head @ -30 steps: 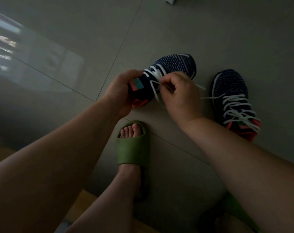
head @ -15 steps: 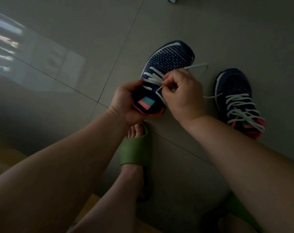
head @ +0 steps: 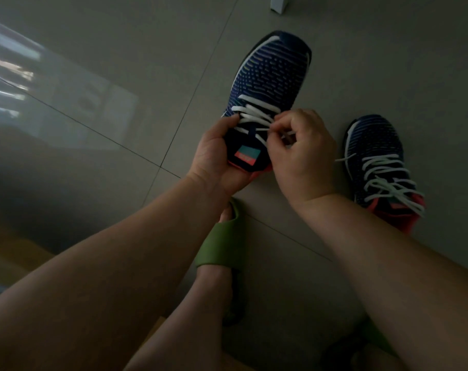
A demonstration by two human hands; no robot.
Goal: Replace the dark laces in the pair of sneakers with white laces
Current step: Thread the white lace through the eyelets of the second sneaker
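Note:
A dark blue knit sneaker [head: 271,76] with a red and teal tongue label is held above the floor, toe pointing away. My left hand [head: 214,159] grips its heel and left side. White lace [head: 254,116] crosses its upper eyelets. My right hand [head: 299,153] pinches a strand of that lace at the shoe's right side. A second matching sneaker [head: 374,145] stands on the floor to the right, threaded with a white lace [head: 385,178] whose ends lie loose.
Grey floor tiles [head: 120,62] lie all around. My foot in a green slide sandal [head: 219,245] is below the held shoe; another green sandal shows at the bottom right. A white object [head: 279,4] stands at the top edge.
The held sneaker has turned from lying sideways to toe-away and top-up, and has come closer. My right hand has pulled the loose lace end in, and keeps pinching the lace at the eyelets.

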